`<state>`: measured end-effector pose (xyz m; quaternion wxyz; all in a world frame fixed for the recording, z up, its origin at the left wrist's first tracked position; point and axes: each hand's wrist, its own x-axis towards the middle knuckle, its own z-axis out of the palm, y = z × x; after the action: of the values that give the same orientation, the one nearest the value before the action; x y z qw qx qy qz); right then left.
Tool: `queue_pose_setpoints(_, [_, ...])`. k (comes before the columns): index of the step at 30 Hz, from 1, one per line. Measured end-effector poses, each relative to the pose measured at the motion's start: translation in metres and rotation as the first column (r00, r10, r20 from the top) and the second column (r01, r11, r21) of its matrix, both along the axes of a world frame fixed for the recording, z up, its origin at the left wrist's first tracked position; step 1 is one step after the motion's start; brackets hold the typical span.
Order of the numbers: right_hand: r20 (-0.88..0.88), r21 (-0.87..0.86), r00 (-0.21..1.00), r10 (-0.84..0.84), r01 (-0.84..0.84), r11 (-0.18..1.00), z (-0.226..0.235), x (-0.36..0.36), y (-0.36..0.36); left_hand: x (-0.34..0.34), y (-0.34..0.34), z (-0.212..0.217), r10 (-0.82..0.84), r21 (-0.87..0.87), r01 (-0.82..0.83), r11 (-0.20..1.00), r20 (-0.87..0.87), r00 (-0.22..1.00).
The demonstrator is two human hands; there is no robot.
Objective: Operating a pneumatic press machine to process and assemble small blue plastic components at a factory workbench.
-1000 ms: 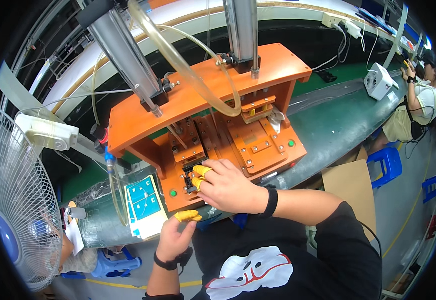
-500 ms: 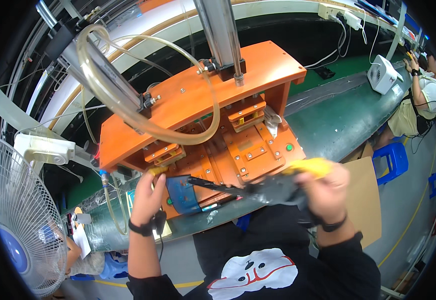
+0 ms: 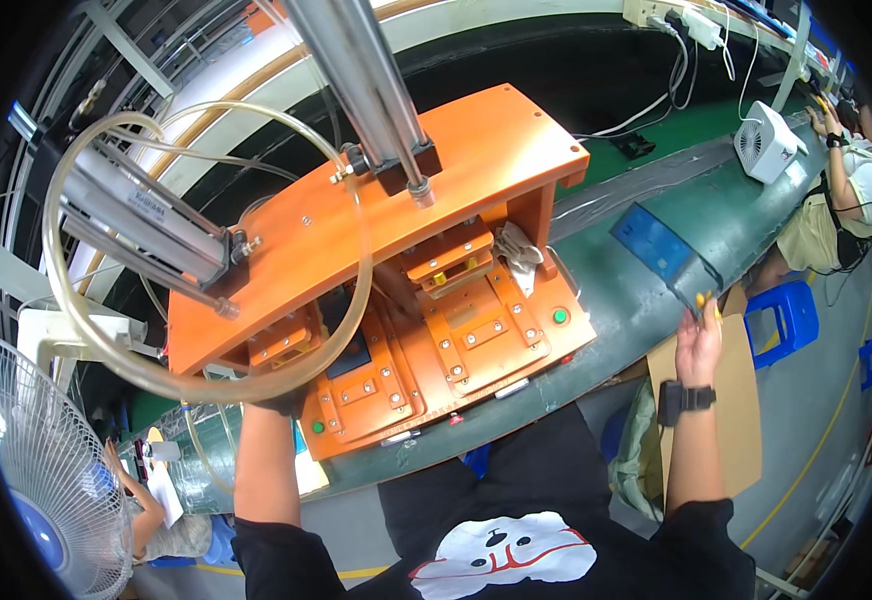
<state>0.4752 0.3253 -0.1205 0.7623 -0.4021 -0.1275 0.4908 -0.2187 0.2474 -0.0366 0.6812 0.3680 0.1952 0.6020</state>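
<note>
My left forearm (image 3: 268, 455) reaches up to the left end of an orange press (image 3: 376, 240). The hand itself is hidden behind the clear hose (image 3: 348, 325) and the press, so its fingers do not show. A dark flat piece (image 3: 350, 352) lies in the left station of the press. Out to the right, my right hand (image 3: 698, 345) has yellow-tipped fingers pinched at a thin black strip (image 3: 694, 302). That strip joins a flat blue rectangular panel (image 3: 653, 243) over the green bench top.
Two metal cylinders (image 3: 361, 85) stand on the press; a crumpled cloth (image 3: 518, 258) is tucked at its right. A white fan (image 3: 41, 460) is at left, a small white box-shaped fan (image 3: 764, 145) at far right. Cardboard (image 3: 731, 400) leans near the bench. Another person (image 3: 836, 215) works at right.
A blue panel is now out at the right by my right hand, which has moved right and away from the press. My left hand has gone in behind the hose at the press.
</note>
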Motion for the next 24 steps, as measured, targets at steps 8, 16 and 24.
queue_pose_setpoints(8, [0.104,-0.141,0.974,0.201,-0.186,0.972,-0.011,-0.075,0.175,0.049,-0.075,0.021,0.070,-0.200,-0.206,0.958,-0.533,0.844])
queue_pose_setpoints(16, [0.698,-0.587,0.181,0.692,-0.408,0.699,0.026,-0.183,0.283,-0.009,-0.190,0.017,-0.097,-0.222,-0.260,0.940,-0.904,0.417])
queue_pose_setpoints(24, [0.469,-0.107,-0.794,0.387,0.384,0.917,0.042,-0.083,0.337,0.098,-0.083,0.093,-0.149,-0.030,-0.532,0.846,-0.972,-0.182])
